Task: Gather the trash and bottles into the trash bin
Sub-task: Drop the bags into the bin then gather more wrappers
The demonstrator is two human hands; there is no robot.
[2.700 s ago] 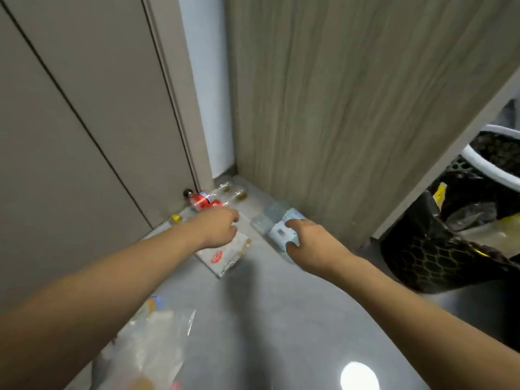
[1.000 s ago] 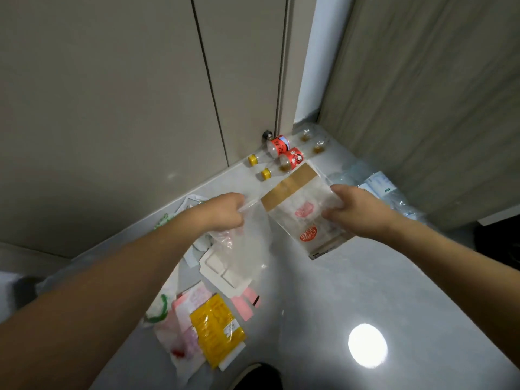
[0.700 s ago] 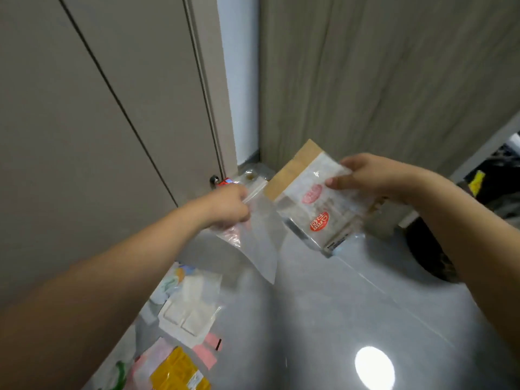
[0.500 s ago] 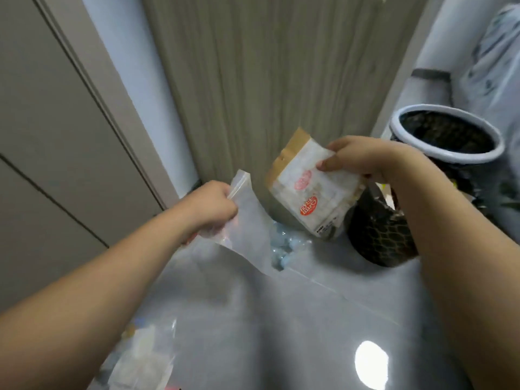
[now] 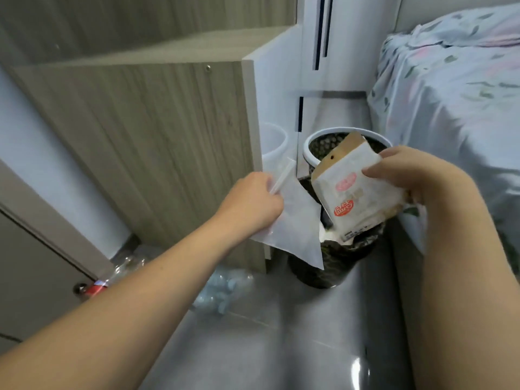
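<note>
Low at the left edge of the frame a red-labelled bottle (image 5: 97,288) lay on the floor against the door, and just right of it, under the forearm, sat a clear bag of pale blue pieces (image 5: 222,291) — blurred, so what they were could not be told. Up through the middle came the left arm, stretched forward, and the left hand (image 5: 253,204) was curled tight on the top corner of a clear plastic bag (image 5: 295,229), which hung down in a point. Behind it stood the wood-grain cabinet (image 5: 157,142). Right of centre was the trash bin (image 5: 332,266), white-rimmed with a dark patterned liner, on the floor between cabinet and bed (image 5: 450,94). The right hand (image 5: 413,175), arm bent in from the right edge, pinched a white snack packet (image 5: 357,195) with a brown top strip, tilted directly over the bin's mouth. Half a second earlier both pieces were held short of the bin, near the cabinet face; since then they had swung rightward and the packet was above the opening.
</note>
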